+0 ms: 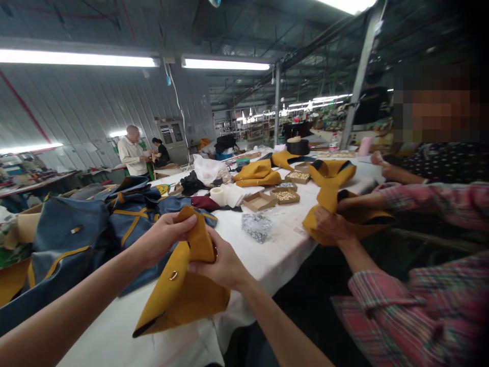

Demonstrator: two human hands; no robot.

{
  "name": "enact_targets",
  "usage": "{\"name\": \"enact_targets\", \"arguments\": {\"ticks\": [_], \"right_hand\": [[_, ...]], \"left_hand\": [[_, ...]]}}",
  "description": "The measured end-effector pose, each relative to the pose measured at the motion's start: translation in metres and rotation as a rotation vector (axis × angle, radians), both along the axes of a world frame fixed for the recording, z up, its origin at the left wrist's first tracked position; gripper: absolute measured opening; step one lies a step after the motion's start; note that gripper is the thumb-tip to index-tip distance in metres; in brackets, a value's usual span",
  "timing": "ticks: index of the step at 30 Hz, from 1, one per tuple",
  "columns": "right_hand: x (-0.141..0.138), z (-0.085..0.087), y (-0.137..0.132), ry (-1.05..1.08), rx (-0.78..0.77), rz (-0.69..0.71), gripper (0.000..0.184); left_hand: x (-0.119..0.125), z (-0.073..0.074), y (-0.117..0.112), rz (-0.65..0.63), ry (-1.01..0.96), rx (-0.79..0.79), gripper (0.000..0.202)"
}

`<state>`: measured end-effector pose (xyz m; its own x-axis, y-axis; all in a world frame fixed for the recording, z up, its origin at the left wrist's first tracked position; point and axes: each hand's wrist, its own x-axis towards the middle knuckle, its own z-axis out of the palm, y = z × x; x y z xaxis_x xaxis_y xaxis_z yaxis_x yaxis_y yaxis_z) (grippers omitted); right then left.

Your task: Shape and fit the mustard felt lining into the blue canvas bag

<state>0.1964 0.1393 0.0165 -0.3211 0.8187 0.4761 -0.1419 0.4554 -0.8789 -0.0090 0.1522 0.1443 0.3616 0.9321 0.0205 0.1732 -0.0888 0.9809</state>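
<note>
Both of my hands hold a mustard-yellow fabric piece (pixel 179 295) above the near edge of a white table (pixel 275 255). My left hand (pixel 164 237) pinches its folded top edge from the left. My right hand (pixel 221 265) grips the same fold from the right, fingers closed on the cloth. A small metal ring (pixel 173 276) is fixed on the yellow face. The lower end of the piece hangs down over the table edge.
A heap of blue pieces with yellow trim (pixel 87 234) lies to my left. A co-worker's hands in plaid sleeves (pixel 332 224) press another yellow piece to my right. Open boxes of small metal parts (pixel 284 195), a bag of hardware (pixel 256 226) and more yellow pieces (pixel 257 173) lie further along.
</note>
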Motion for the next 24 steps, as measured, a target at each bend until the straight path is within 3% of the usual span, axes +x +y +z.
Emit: {"name": "enact_targets", "arguments": {"ticks": [3, 5, 7, 9, 12, 15, 18, 22, 24], "right_hand": [[-0.003, -0.004, 0.003, 0.107, -0.088, -0.074, 0.055], [0.001, -0.007, 0.008, 0.120, -0.136, -0.109, 0.046], [0.007, -0.010, 0.012, 0.112, -0.147, -0.122, 0.043], [0.013, -0.012, 0.013, 0.096, -0.136, -0.107, 0.042], [0.014, -0.013, 0.011, 0.063, -0.080, -0.082, 0.044], [0.010, -0.013, 0.007, 0.063, 0.002, -0.170, 0.057], [0.008, -0.014, 0.005, 0.059, 0.111, -0.311, 0.062], [0.017, -0.009, 0.005, -0.071, 0.244, -0.296, 0.021], [0.023, -0.005, 0.005, -0.115, 0.265, -0.252, 0.020]], "left_hand": [[-0.004, 0.011, -0.008, -0.167, 0.068, 0.051, 0.050], [-0.017, 0.006, -0.011, -0.213, 0.249, 0.173, 0.052], [-0.035, -0.014, -0.012, -0.221, 0.535, 0.263, 0.050], [-0.052, -0.045, -0.013, -0.289, 0.816, 0.308, 0.055], [-0.063, -0.085, -0.014, -0.441, 1.089, 0.478, 0.093], [-0.057, -0.094, -0.013, -0.463, 1.180, 0.629, 0.112], [-0.046, -0.082, -0.010, -0.490, 1.218, 0.757, 0.098], [-0.043, -0.070, -0.005, -0.435, 1.355, 0.915, 0.033], [-0.049, -0.066, -0.003, -0.443, 1.377, 0.919, 0.021]]}}
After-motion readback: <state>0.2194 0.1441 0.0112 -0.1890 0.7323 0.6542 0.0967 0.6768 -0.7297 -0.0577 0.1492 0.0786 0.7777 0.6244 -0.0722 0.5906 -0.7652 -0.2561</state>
